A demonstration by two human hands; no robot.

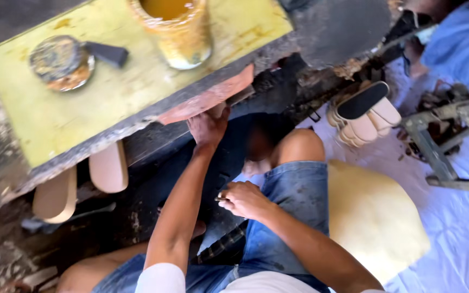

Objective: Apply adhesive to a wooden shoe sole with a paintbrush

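White sleeve edges and two bare forearms fill the bottom of the view, over denim shorts (pixel 294 206) and bent knees. Left hand (pixel 208 126) reaches up toward 12 o'clock, fingers curled and pressed against the underside of a reddish-brown strip (pixel 207 99) that sits along the near edge of the low table (pixel 44 125); whether the fingers actually clamp the strip or only push on it I cannot tell. Right hand (pixel 243 199) rests low near centre, above the right thigh, fingers loosely bent; a small dark item seems pinched at the fingertips at its 9 o'clock side, too small to identify. Table top is yellow-green, stained, tilted across the upper left. On it: a round tin lid (pixel 61 62) caked with residue at 10 o'clock, with a dark handle sticking out toward 3 o'clock, and a yellowish jar (pixel 177 30) of amber liquid at 12 o'clock. Two pale shoe soles (pixel 108 167) hang or lean under the table edge at 9 o'clock. At 2 o'clock, a stack of pale soles (pixel 365 122) with a black one on top. A large cream-coloured bag (pixel 373 217) lies at 4 o'clock, touching the right thigh, on a bluish-white sheet (pixel 462 228). A grey metal stand (pixel 441 141) sits at 3 o'clock.
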